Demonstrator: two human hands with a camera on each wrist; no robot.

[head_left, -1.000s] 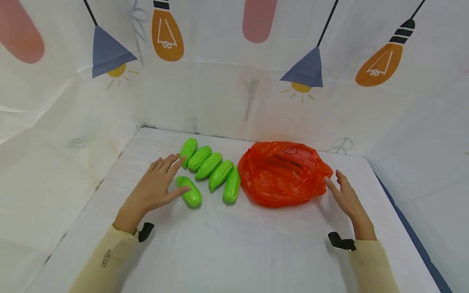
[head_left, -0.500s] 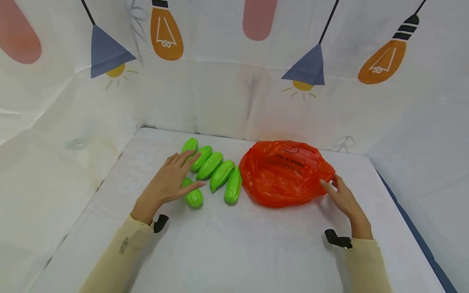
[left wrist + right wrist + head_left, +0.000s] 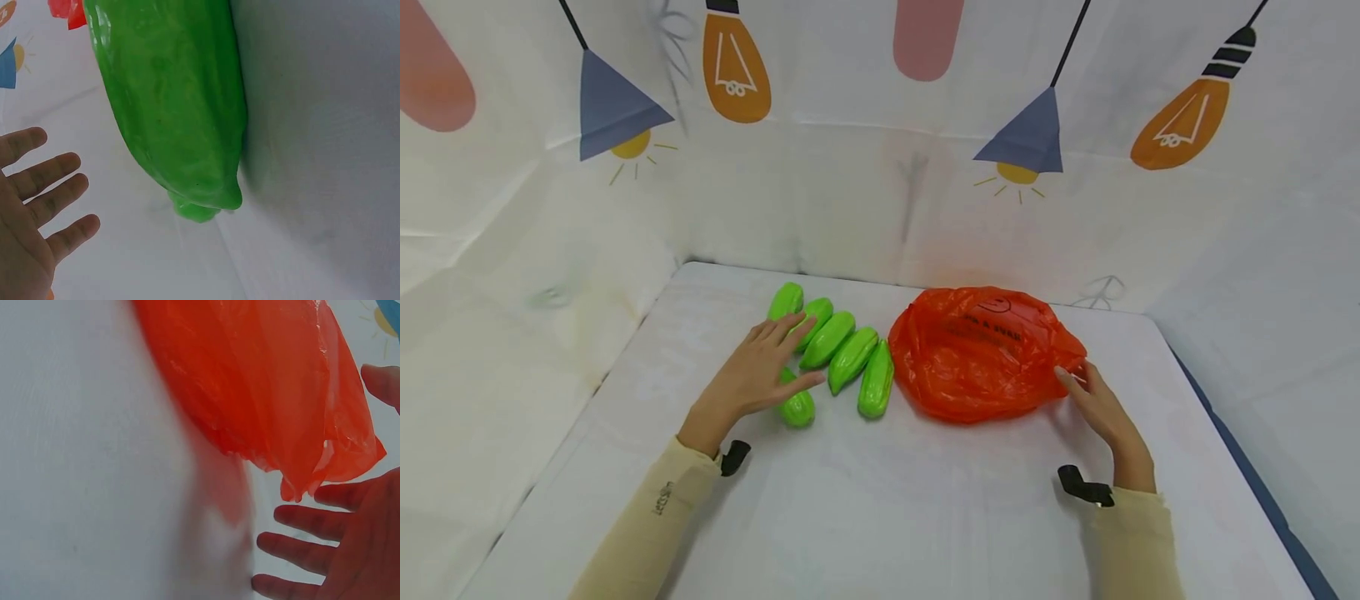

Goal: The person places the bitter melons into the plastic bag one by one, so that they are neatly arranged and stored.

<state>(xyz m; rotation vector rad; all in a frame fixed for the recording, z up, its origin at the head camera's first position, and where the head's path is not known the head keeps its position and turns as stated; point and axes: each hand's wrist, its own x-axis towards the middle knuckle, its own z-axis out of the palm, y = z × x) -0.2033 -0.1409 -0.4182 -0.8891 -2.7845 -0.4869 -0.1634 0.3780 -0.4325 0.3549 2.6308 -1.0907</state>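
Note:
Glossy green vegetables shaped like stubby cucumbers (image 3: 829,340) lie in a slanting row on the white table, with one more, the front cucumber (image 3: 799,408), below the row. My left hand (image 3: 741,383) is over the left end of this group, fingers spread, partly hiding some of them. In the left wrist view a cucumber (image 3: 175,106) looms large beside the straight fingers (image 3: 53,172). To the right sits a puffed-up red plastic bag (image 3: 977,358) with dark print. My right hand (image 3: 1108,421) is at the bag's right edge, its extended fingers (image 3: 306,550) close to the crumpled corner.
The white table (image 3: 917,517) extends toward me in front of the bag. Behind it hangs a pale cloth wall (image 3: 850,200) printed with lamps and bulbs. A dark blue strip (image 3: 1240,467) runs along the table's right side.
My left hand has moved right, in over the green cucumbers. My right hand has come slightly left, up against the bag's edge. Bag and cucumbers stay where they were.

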